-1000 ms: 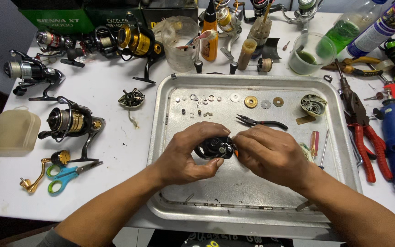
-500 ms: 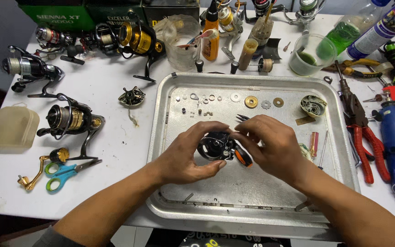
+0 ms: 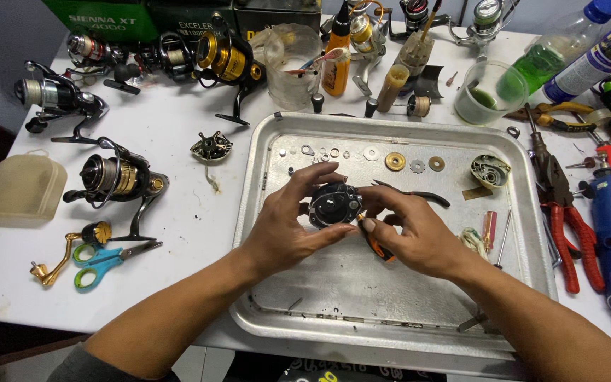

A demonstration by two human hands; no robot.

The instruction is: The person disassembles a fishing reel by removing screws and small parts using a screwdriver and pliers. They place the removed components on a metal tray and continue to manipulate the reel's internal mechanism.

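We are holding a small black reel body (image 3: 332, 205) just above the middle of the metal tray (image 3: 525, 212). It is looking compact and dense, rigid metal and plastic, probably greasy and so slippery; small inner parts could be fragile, so we judge the safest hold is around the outer rim, not the open face. Its round open face is pointing up toward the camera; it is too squat to tell a long axis. The left hand (image 3: 284, 226) is cupping it, grip closed on the left side. The right hand (image 3: 415, 237) is touching its right edge while pinching an orange-handled tool (image 3: 375, 247) lying diagonally, tip toward the reel. Washers and gears (image 3: 394, 161) are lying in a row along the tray's far edge, black pliers (image 3: 419, 194) just behind. Spinning reels (image 3: 118, 177) are crowding the worktop (image 3: 178, 226) at left.
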